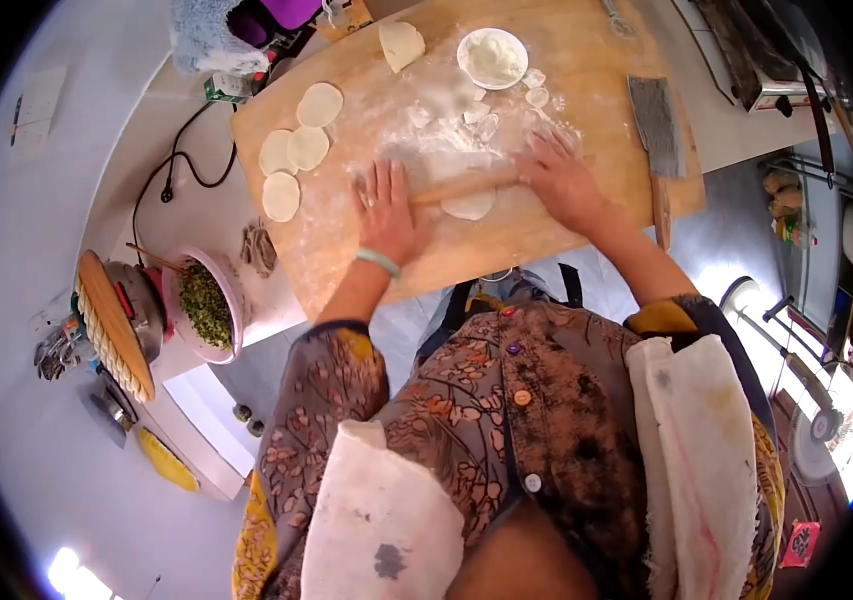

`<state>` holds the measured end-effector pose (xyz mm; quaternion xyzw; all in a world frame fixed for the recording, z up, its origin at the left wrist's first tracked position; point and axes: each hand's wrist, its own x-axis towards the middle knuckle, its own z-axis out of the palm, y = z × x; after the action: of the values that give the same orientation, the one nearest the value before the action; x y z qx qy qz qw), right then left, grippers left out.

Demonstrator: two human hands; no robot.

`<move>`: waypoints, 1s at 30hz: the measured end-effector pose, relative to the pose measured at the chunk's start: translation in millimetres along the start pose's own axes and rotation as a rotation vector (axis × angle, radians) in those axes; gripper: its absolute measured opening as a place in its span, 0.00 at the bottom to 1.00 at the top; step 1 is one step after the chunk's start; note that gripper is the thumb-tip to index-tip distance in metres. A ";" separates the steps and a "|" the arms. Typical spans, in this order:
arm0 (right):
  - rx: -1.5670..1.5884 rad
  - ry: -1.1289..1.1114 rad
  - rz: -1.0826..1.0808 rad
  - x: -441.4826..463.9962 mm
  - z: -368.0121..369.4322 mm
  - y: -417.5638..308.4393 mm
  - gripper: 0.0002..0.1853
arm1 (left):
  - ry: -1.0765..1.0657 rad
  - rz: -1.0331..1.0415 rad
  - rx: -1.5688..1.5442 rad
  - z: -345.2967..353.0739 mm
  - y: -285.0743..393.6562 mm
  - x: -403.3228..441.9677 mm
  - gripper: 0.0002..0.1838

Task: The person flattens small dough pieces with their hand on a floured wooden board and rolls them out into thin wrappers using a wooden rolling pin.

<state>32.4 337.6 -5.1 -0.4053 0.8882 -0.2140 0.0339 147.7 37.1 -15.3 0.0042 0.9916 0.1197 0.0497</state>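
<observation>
A wooden rolling pin [467, 187] lies across a round piece of dough [470, 206] on a floured wooden board [337, 245]. My left hand [387, 208] rests flat over the pin's left end, fingers stretched out. Over its right end lies my right hand [559, 180], fingers extended and palm down. Neither hand is wrapped round the pin. Loose flour [447, 105] and small dough pieces [538, 97] are just beyond the pin. Several thin dough rounds [309, 148] lie to the left, some overlapping.
At the board's far side are a white bowl of flour [493, 58] and a dough lump [402, 46]. A cleaver [656, 125] lies along the right edge. Left of the board stand a pink basin [231, 335] of chopped greens [204, 305] and a black cable [169, 165].
</observation>
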 end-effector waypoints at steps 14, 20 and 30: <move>-0.007 0.052 -0.008 -0.3 13.8 5.7 0.21 | 0.034 0.011 -0.003 2.6 -10.8 17.8 0.52; -0.027 -0.051 0.112 -70.7 7.9 -18.3 0.21 | -0.077 0.121 -0.022 5.6 -0.3 -45.4 0.54; 0.035 0.024 0.094 -41.6 8.4 -18.5 0.19 | -0.015 0.081 0.096 3.2 -18.3 4.4 0.56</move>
<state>75.4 354.4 -9.9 -0.3596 0.9027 -0.2327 0.0403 143.7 20.1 -23.3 0.0477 0.9948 0.0741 0.0519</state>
